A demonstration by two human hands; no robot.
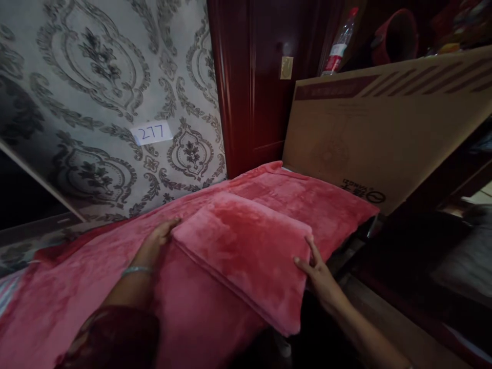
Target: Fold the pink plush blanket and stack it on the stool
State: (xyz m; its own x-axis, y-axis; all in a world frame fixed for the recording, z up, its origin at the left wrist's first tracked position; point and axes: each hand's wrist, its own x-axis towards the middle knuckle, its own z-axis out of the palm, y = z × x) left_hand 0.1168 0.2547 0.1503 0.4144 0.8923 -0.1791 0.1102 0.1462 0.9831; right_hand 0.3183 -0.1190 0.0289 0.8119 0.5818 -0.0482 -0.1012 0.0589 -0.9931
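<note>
A square, folded pink plush cloth (246,251) with layered edges lies in front of me, its near right corner sticking out past the edge of the surface below. At its left corner, my left hand (163,233) has its fingers closed on the edge; a pale green bangle (137,270) circles that wrist. My right hand (317,266) grips the right edge, with thumb and index finger showing on the cloth and the other fingers partly hidden. Beneath it spreads a matching pink plush cover (92,279), somewhat rumpled along the wall.
Patterned wallpaper (100,66) with a paper label (151,133) reading 277 rises behind. A dark red wooden panel (265,102) stands beside a large cardboard box (369,138). On top are a plastic bottle (340,43) and a red round container (397,38).
</note>
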